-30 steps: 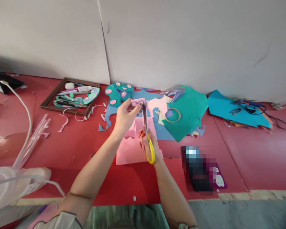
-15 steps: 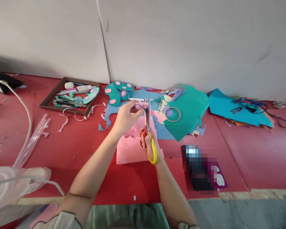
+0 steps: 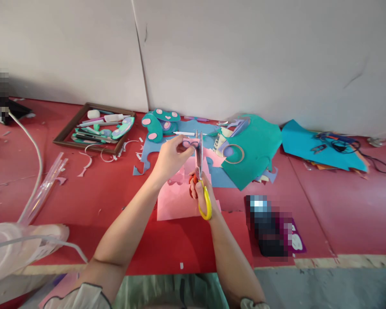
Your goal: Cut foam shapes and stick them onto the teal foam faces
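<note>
My left hand (image 3: 173, 156) pinches a small pink piece of craft sheet (image 3: 187, 143) with a dark curved outline drawn on it. In my right hand (image 3: 203, 191) is a pair of scissors (image 3: 206, 205) with yellow and red handles, blades pointing away from me. The blades meet the right edge of the pink piece and stand slightly apart. Below my hands lies a larger pink sheet (image 3: 176, 206) with cut-out edges, partly over a blue sheet (image 3: 223, 178). Teal pieces with pink spots (image 3: 153, 128) lie behind my left hand.
A brown frame tray (image 3: 64, 128) with pens and a cutter stands back left. A green sheet (image 3: 257, 146), a tape ring (image 3: 233, 154) and a turquoise sheet (image 3: 296, 143) with a corded tool lie right. Clear tubes (image 3: 46, 189) and a plastic tub (image 3: 6, 249) are left.
Almost nothing differs. Both hands, the scissors and the small pink piece keep nearly the same position; the view has shifted very slightly.
</note>
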Available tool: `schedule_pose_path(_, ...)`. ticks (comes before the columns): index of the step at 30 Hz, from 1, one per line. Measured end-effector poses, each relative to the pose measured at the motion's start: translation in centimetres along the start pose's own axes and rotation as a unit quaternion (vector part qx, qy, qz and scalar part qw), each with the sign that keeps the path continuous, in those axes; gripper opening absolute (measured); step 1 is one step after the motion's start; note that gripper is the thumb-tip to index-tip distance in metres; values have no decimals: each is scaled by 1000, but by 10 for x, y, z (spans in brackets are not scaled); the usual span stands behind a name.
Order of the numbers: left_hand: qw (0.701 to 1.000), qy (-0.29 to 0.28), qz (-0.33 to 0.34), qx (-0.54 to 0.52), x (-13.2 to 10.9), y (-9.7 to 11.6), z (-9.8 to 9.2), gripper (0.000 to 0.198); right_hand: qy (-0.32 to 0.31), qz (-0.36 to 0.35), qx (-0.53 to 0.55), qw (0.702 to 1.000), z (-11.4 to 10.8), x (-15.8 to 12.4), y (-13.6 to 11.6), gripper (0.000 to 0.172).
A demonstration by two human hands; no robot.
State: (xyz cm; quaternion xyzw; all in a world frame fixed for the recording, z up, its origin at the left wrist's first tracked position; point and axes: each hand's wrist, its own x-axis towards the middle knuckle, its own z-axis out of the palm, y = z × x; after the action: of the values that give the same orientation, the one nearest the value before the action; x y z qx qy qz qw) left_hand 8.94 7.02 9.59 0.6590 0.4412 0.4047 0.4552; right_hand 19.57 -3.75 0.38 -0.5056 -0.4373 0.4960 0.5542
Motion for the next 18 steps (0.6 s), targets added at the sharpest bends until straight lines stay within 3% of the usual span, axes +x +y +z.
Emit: schedule_pose_path(18, 1000, 4, -6, -26, -1, 0, 3, 20, -16, -14, 10, 1000, -1, 2, 2, 34)
